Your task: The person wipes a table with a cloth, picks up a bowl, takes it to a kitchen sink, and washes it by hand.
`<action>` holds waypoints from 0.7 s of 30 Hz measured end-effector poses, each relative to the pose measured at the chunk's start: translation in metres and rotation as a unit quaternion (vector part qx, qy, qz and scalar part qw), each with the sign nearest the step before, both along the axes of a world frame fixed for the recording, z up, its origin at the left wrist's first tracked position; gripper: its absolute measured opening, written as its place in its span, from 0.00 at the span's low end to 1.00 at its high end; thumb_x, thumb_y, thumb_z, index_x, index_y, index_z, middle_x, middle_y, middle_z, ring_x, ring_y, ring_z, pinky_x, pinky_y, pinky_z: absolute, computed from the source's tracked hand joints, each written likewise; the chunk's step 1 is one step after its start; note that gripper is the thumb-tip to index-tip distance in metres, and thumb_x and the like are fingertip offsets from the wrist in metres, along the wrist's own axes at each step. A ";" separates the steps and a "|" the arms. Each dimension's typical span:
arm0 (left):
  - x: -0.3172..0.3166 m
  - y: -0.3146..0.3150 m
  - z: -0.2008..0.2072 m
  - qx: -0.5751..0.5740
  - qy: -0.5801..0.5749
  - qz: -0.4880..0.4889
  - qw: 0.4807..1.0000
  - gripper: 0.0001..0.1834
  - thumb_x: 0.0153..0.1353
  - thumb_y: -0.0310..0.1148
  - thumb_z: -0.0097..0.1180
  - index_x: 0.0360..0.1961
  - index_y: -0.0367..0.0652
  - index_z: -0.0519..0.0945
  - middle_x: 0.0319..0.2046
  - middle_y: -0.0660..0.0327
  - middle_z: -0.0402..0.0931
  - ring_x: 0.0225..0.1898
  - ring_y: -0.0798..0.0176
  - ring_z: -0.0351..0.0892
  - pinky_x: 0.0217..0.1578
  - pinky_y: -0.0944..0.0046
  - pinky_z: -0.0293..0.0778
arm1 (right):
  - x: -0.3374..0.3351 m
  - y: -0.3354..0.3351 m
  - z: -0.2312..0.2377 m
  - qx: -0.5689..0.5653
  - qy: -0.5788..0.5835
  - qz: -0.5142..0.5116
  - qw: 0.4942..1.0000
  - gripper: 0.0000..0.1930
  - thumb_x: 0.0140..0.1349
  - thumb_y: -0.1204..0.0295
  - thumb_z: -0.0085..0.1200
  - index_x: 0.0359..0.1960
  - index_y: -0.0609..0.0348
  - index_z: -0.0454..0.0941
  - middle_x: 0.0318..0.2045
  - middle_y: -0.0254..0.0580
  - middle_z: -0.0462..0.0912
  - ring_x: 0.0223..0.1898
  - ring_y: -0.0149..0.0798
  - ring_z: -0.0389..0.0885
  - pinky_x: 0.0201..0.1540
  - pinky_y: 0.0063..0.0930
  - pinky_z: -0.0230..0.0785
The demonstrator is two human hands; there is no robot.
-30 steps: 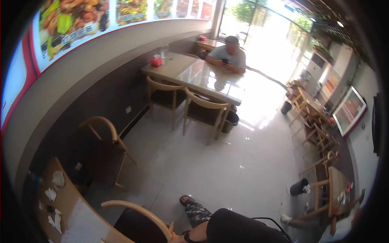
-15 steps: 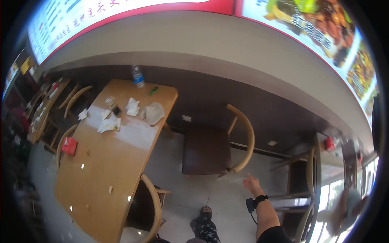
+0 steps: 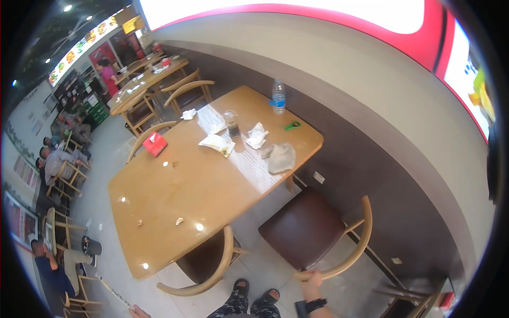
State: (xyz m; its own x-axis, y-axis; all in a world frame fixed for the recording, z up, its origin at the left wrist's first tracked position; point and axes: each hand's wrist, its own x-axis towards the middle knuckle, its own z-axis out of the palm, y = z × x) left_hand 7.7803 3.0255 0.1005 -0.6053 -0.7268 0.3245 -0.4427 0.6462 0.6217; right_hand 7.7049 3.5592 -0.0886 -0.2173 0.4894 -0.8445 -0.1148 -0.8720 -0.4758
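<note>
Gripping with a closed right hand (image 3: 313, 282) the near end of the curved wooden back of a brown-seated chair (image 3: 303, 229), with no gap between fingers and rail. Around that wrist, a black band (image 3: 317, 304), with a small dark box (image 3: 301, 309) just left of it. At the near edge, well to the left, a left hand (image 3: 139, 311), mostly cut off, close to the end of a thin mottled strip (image 3: 114, 291); cannot tell how far open, or whether holding the strip.

Between the two hands, sandalled feet (image 3: 242, 284) on pale floor tiles (image 3: 339, 286). Upright right of the wooden table (image 3: 207, 185) and near the dark wall (image 3: 403, 222): the gripped chair. To its left, another chair (image 3: 205, 259), seat partly under the table.

On the table, toward the right edge, a grey cloth (image 3: 281, 158); to its left, a crumpled tissue (image 3: 256, 136); farther, a small green thing (image 3: 292, 125) and an upright bottle (image 3: 278, 98). More to the left, a glass (image 3: 231, 127) of dark liquid and a stained paper (image 3: 216, 144); at the left edge, a red tissue box (image 3: 155, 144). Nearer, a few scraps (image 3: 179, 221).

Far left, seated people (image 3: 59, 161) beside a row of tables.
</note>
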 end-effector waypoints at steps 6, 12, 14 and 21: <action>-0.015 0.007 -0.014 0.090 -0.030 0.038 0.995 0.17 0.62 0.40 0.40 0.25 0.36 0.65 0.13 0.63 0.59 0.16 0.66 0.57 0.19 0.66 0.60 | -0.068 -0.094 0.025 -0.092 -0.045 0.008 0.995 0.09 0.50 0.70 0.47 0.19 0.57 0.61 0.18 0.38 0.66 0.21 0.38 0.67 0.31 0.38 0.66; -0.116 -0.017 -0.053 0.309 0.119 -0.016 0.944 0.11 0.62 0.38 0.39 0.33 0.41 0.65 0.16 0.65 0.59 0.17 0.70 0.58 0.18 0.71 0.59 | -0.153 -0.142 0.030 -0.129 0.019 -0.023 0.991 0.09 0.53 0.72 0.48 0.19 0.58 0.63 0.15 0.37 0.67 0.19 0.34 0.67 0.27 0.28 0.66; -0.163 0.009 -0.066 0.413 0.146 -0.060 0.897 0.07 0.62 0.36 0.39 0.38 0.45 0.63 0.18 0.68 0.58 0.18 0.75 0.57 0.18 0.74 0.57 | -0.175 -0.132 0.022 -0.114 -0.068 -0.001 0.991 0.10 0.54 0.67 0.46 0.22 0.59 0.65 0.17 0.40 0.70 0.21 0.37 0.71 0.31 0.29 0.67; -0.329 0.149 -0.015 0.460 0.128 -0.216 0.852 0.08 0.60 0.35 0.42 0.26 0.47 0.61 0.16 0.72 0.55 0.15 0.78 0.52 0.14 0.76 0.50 | -0.187 -0.089 0.037 -0.377 0.019 0.342 0.861 0.31 0.56 0.54 0.47 0.55 0.59 0.54 0.51 0.54 0.64 0.50 0.45 0.67 0.51 0.35 0.62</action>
